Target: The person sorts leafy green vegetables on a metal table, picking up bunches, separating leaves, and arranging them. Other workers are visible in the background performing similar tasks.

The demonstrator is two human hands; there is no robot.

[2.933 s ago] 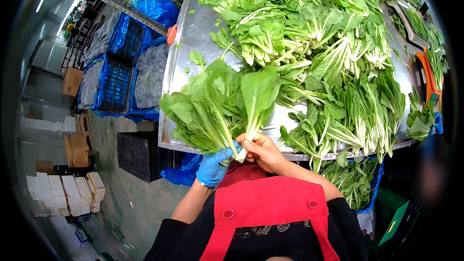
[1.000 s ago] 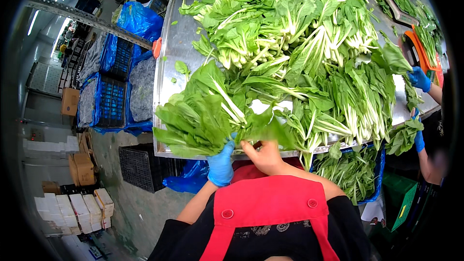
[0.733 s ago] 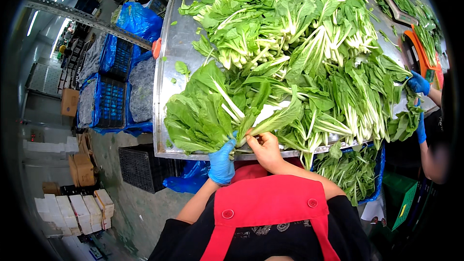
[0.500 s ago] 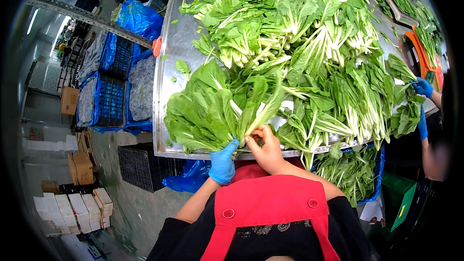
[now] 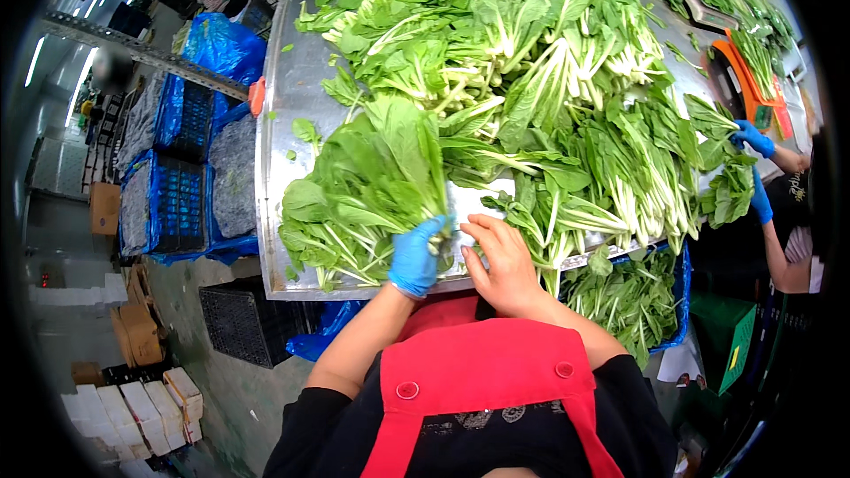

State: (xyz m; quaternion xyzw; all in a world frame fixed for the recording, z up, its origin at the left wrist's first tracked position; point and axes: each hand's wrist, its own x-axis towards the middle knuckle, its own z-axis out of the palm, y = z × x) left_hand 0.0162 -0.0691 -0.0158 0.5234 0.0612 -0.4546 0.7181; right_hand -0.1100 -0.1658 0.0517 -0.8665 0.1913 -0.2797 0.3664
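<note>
My left hand [image 5: 416,252], in a blue glove, grips a bunch of leafy greens [image 5: 372,168] by its pale stem ends at the near left of the steel table [image 5: 279,62]. The leaves fan up and leftward over other greens. My bare right hand [image 5: 500,265] is just right of it at the near edge, fingers loosely bent and apart, with nothing visible in it. A large heap of greens [image 5: 531,53] covers the middle and far part of the table, with more bunches [image 5: 637,177] at the right, white stalks toward me.
A co-worker's gloved hands [image 5: 753,137] handle greens at the right, beside an orange scale [image 5: 744,66]. A blue-lined crate of greens [image 5: 620,301] sits under the near edge. Wrapped crates [image 5: 181,199], a black crate [image 5: 239,319] and boxes [image 5: 133,332] stand left. More people appear far behind.
The bunch in my left hand has swung upright and moved a little up and right. My right hand has let go of the leaf it was pinching and opened.
</note>
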